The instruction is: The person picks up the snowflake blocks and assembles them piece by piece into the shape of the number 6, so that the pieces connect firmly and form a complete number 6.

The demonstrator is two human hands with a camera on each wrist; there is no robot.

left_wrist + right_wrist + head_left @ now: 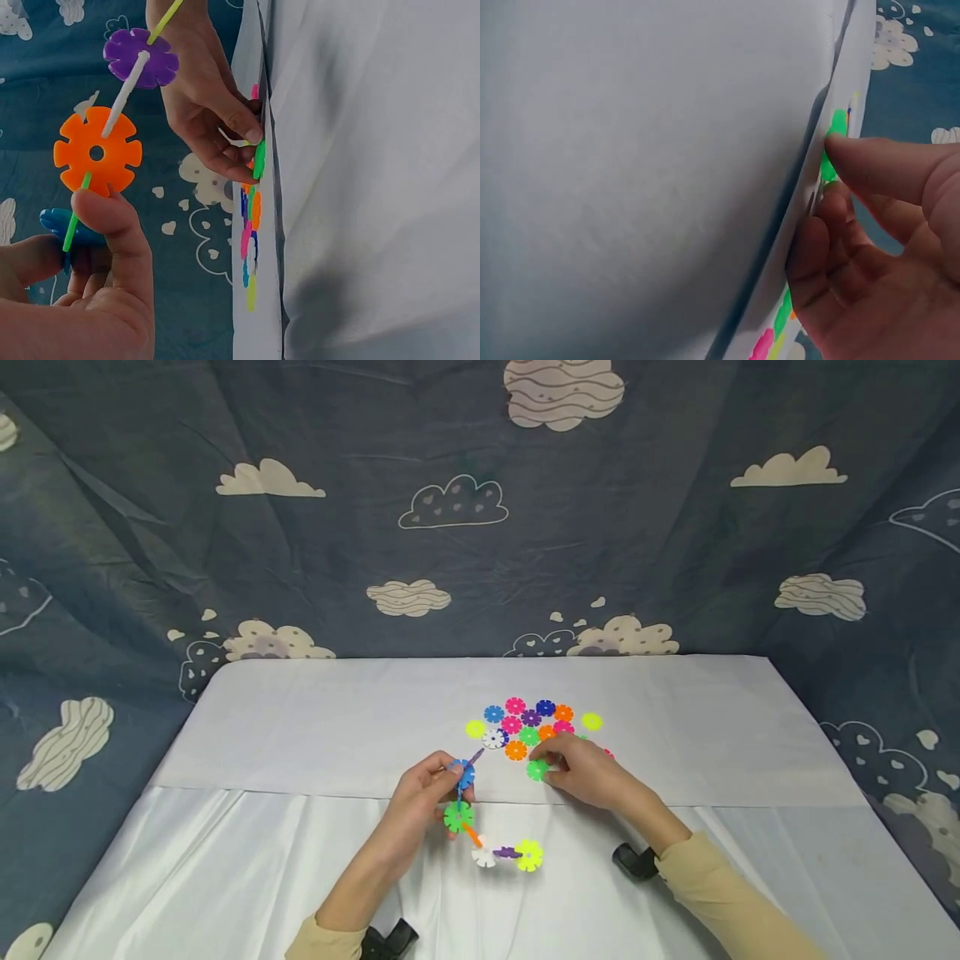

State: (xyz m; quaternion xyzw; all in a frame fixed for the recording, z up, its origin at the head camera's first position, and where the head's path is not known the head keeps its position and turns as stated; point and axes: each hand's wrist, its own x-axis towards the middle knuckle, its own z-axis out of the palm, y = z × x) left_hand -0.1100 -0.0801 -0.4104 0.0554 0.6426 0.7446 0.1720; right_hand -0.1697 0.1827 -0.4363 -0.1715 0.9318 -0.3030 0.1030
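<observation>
Draped booth, cloud-print curtain (637, 518), white tablecloth (300, 735)

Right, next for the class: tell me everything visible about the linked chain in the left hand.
The chain is made of notched discs, apparently plastic, in blue, green, orange, purple, yellow and white. They slot together, some facing the head camera, others edge-on. The left hand pinches it at a blue disc; the rest bends away, raised above the white cloth, ending in yellow.
</observation>
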